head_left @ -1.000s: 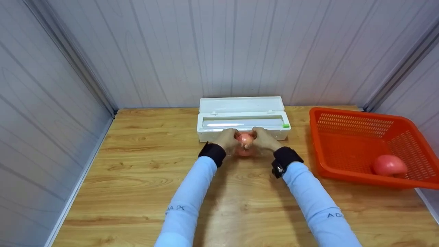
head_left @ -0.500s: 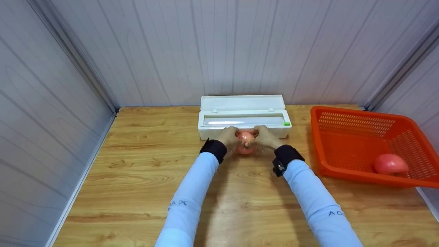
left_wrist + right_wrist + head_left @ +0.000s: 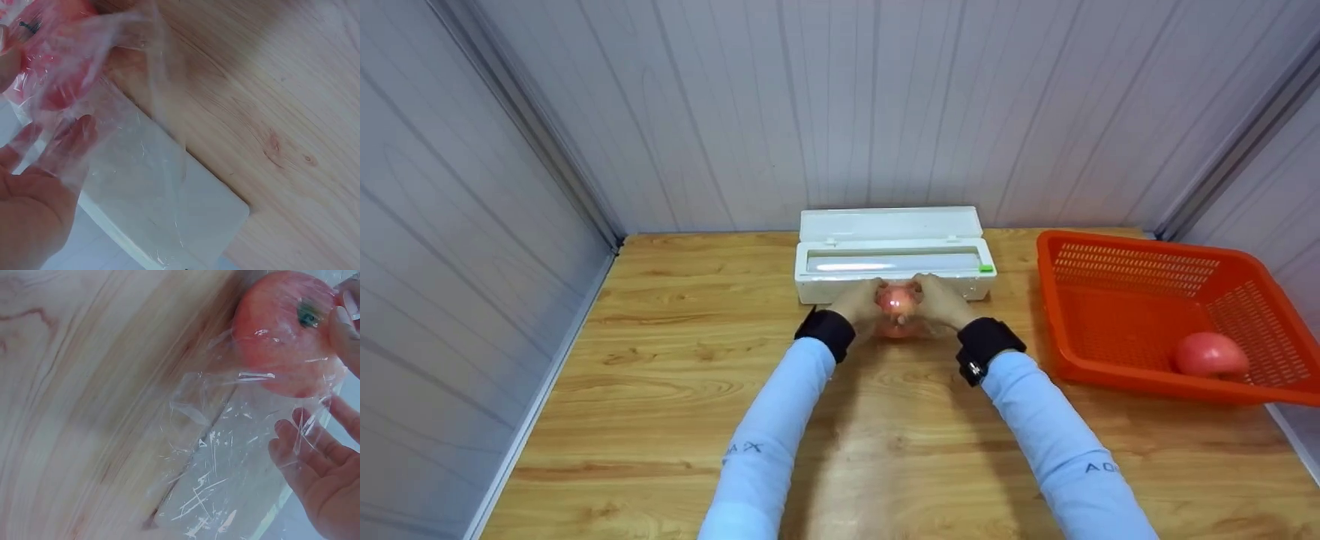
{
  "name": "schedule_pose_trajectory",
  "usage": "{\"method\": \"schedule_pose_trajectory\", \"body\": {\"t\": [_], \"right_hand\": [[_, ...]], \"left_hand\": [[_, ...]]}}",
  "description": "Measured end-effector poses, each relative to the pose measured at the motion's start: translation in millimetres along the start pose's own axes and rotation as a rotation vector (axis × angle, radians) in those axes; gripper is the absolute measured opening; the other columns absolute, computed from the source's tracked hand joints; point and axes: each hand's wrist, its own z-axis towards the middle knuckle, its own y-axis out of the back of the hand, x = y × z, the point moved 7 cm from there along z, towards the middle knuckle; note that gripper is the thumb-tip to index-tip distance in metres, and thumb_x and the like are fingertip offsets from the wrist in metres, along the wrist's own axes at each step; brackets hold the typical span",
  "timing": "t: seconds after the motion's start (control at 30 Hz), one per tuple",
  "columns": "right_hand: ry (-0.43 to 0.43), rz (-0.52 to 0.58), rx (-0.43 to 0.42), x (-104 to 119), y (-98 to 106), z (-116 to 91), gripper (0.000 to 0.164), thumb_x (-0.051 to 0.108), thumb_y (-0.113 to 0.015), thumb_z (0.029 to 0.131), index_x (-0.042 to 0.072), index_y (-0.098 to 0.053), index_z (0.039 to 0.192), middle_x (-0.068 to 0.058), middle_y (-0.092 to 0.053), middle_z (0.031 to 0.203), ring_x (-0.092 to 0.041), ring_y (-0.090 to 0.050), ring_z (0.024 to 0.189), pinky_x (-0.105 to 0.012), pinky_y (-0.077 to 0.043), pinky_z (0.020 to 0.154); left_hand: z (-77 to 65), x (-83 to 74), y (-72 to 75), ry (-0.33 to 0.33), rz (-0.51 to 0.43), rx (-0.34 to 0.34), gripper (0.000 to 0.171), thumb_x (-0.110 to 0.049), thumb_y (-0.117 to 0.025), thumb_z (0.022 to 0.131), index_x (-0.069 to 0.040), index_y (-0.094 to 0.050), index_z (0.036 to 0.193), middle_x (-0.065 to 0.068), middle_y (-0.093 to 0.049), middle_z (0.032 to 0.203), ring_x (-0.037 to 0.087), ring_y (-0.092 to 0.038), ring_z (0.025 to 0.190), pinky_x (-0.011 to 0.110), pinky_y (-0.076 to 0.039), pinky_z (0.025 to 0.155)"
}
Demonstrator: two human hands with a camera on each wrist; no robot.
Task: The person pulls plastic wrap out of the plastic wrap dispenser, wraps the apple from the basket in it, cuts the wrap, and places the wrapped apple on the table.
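A red apple [image 3: 896, 301] with a dark stem is held between my two hands, under thin clear plastic wrap [image 3: 194, 413]. My left hand [image 3: 855, 304] grips the apple's left side, its thumb on top near the stem; in the left wrist view, film drapes over its other fingers. From the right side my right hand [image 3: 945, 305] holds the apple, with its thumb [image 3: 344, 337] on the upper surface and its fingers behind the film. Loose wrap spreads out from the fruit on both sides. Directly behind stands a white wrap dispenser box [image 3: 814, 289], lid raised.
At the right stands an orange perforated basket [image 3: 1125, 330] with another red apple [image 3: 1211, 355] in it. The wooden table [image 3: 675, 405] extends to the left and front. Pale panel walls [image 3: 735, 112] rise behind and on both sides.
Both hands stay at the apple with only slight finger shifts over its top. The head view has shifted slightly; the box and basket keep their places.
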Motion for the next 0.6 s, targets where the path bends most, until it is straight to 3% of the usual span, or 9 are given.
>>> {"method": "schedule_pose_trajectory", "body": {"t": [0.13,0.27,0.6], "right_hand": [[-0.048,0.017,0.018,-2,-2,-2,0.073,0.024,-0.079,0.068,-0.006,-0.044,0.125,-0.027,-0.051,0.121,-0.039,-0.050,0.112,-0.049,-0.042,0.095],[-0.020,0.032,0.014,0,-3,-4,0.077,0.024,-0.080,0.067,-0.005,-0.041,0.128,-0.027,-0.050,0.121,-0.040,-0.050,0.111,-0.049,-0.043,0.094],[0.038,-0.002,0.013,9,-1,-13,0.082,0.026,-0.081,0.065,-0.006,-0.040,0.130,-0.028,-0.046,0.125,-0.040,-0.046,0.116,-0.049,-0.040,0.098]], "left_hand": [[-0.7,-2.8,0.3,-0.022,0.029,0.007,0.056,-0.002,-0.060,0.079,-0.003,-0.044,0.133,0.015,-0.054,0.127,0.025,-0.051,0.116,0.035,-0.040,0.101],[-2.3,-7.0,0.9,-0.066,0.056,-0.005,0.056,-0.001,-0.063,0.077,-0.001,-0.046,0.131,0.015,-0.055,0.126,0.025,-0.052,0.115,0.034,-0.040,0.101],[-12.6,-17.5,2.5,-0.161,0.118,-0.028,0.058,-0.018,-0.073,0.076,-0.002,-0.050,0.127,0.013,-0.058,0.122,0.025,-0.054,0.113,0.036,-0.042,0.099]]}}
